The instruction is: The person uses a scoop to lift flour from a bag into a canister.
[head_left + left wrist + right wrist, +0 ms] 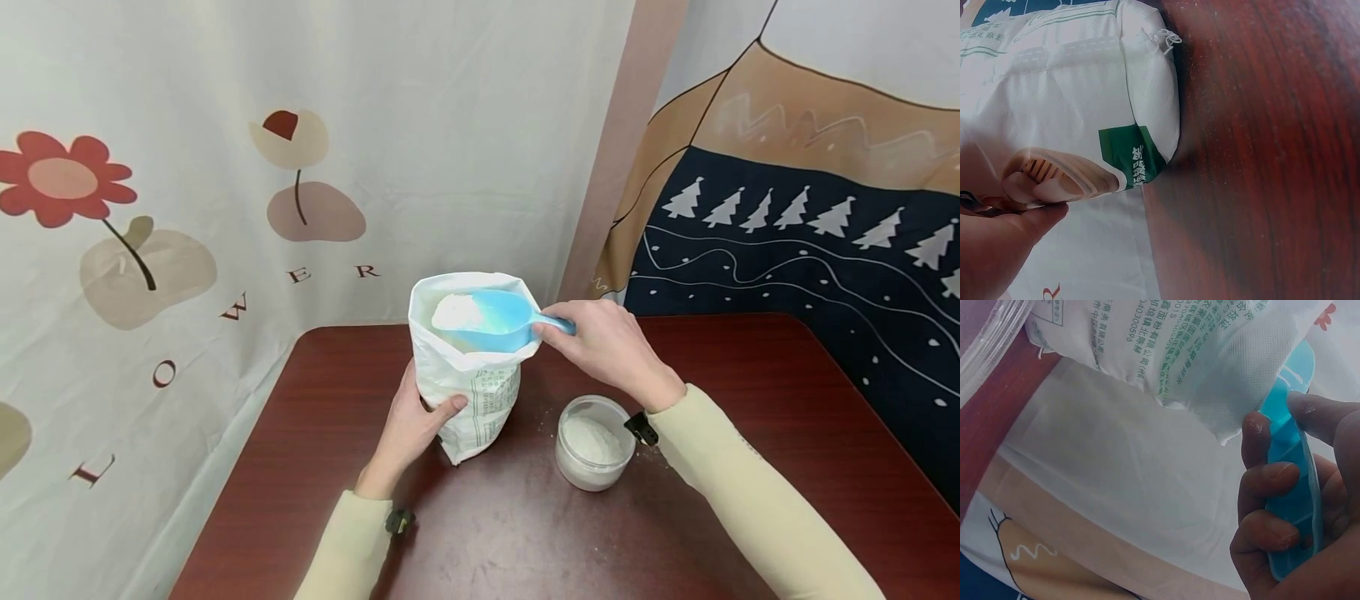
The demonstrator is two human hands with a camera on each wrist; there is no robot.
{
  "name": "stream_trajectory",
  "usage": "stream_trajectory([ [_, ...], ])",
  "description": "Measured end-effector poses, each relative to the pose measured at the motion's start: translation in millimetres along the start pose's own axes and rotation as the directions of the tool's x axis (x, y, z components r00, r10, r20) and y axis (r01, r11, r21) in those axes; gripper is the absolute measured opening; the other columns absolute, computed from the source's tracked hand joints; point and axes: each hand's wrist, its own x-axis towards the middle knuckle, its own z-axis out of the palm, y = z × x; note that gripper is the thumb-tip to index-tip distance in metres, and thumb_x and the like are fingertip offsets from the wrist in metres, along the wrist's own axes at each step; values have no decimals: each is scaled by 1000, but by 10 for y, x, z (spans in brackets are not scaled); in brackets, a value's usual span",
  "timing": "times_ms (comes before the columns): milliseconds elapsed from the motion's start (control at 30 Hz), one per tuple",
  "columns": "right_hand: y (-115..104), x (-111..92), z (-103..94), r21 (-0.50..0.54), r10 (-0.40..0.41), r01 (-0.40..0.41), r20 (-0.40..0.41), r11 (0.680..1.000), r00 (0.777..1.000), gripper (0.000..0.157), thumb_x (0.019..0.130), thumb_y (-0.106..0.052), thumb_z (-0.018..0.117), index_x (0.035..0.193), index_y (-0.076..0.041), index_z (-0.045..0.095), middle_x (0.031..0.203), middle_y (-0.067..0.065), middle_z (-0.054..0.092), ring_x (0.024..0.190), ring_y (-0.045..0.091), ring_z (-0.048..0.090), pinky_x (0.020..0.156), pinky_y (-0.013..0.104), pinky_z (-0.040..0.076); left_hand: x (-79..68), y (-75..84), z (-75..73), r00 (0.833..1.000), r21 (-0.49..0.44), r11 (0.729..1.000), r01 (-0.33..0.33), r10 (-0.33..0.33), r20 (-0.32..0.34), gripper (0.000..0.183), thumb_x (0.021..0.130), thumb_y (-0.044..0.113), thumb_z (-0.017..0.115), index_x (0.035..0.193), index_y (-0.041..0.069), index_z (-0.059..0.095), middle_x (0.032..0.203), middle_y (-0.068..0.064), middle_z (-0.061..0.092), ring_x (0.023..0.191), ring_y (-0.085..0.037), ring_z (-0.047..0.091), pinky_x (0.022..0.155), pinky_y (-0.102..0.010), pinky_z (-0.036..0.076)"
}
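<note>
A white woven bag (468,400) with green print stands on the table, its mouth open upward. My left hand (412,421) grips it low on its left side, thumb across the front; in the left wrist view the thumb (1019,234) lies along the bag's printed side. My right hand (603,342) holds a blue scoop (498,321) by its handle, fingers curled round it (1291,487). The scoop's bowl lies level within the bag's mouth and carries a heap of white flour-like powder (457,312). The powder deeper in the bag is mostly hidden by the scoop.
A clear round tub (592,479) partly filled with white powder stands right of the bag, below my right forearm. Specks of powder lie around it on the dark red table (495,533). A printed curtain (465,150) hangs just behind the table's back edge.
</note>
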Motion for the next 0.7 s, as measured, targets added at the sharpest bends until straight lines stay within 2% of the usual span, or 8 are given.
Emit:
stream_trajectory([
  [367,73,-39,-17,64,-16,18,-22,998,1000,30,99,-32,73,117,-9,78,96,1,76,73,19,58,62,34,49,-1,-4,2,1000,1,1000,-3,3,-10,98,82,55,85,157,16,36,146,-7,50,131,-27,51,109,-54,39],
  [700,134,-70,-41,100,-19,22,-34,995,999,32,99,-32,73,120,-8,77,108,4,77,88,19,67,73,36,56,11,-11,6,1000,-8,1000,-3,3,0,97,81,58,84,156,17,37,145,-6,50,130,-27,51,109,-53,38],
])
